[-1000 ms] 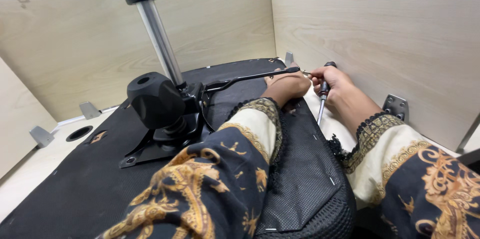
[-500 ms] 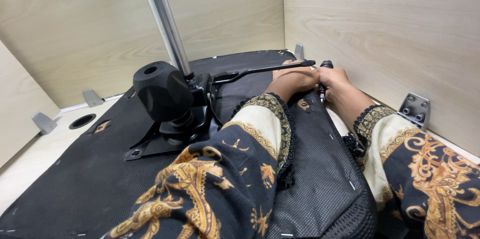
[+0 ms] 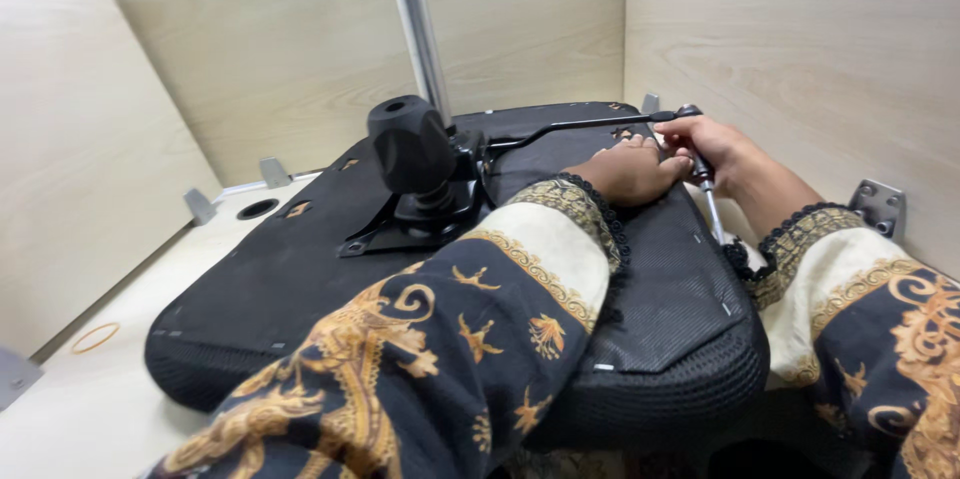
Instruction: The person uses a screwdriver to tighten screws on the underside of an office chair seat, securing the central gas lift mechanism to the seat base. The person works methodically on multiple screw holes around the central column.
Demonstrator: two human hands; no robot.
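Head view: an upturned black office chair seat (image 3: 300,279) lies underside up on a pale wooden worktop (image 3: 80,379), boxed in by light wood panels (image 3: 780,29) behind and to both sides. A black tilt mechanism (image 3: 420,189) is fixed at the centre of the seat's underside, with a round black knob (image 3: 408,144) on its near side and a chrome gas-lift column (image 3: 420,39) rising upward out of frame. A thin black lever (image 3: 570,125) runs from the mechanism toward the right panel. Left hand (image 3: 632,171) rests palm down on the mesh fabric at the far right edge of the seat, fingers flat and together, not closed on anything. Right hand (image 3: 712,144) is just beside it, touching or nearly touching; its grip is clamped around the dark handle of a screwdriver (image 3: 708,189), whose metal shaft slants down along the seat's right edge. The tip is hidden, so the contact point cannot be told. Both forearms wear dark sleeves (image 3: 450,339) with gold ornament and cream cuffs. Metal corner brackets (image 3: 878,207) sit at the panel bases. A thin ring (image 3: 95,337) lies on the worktop at left, well apart from the seat.
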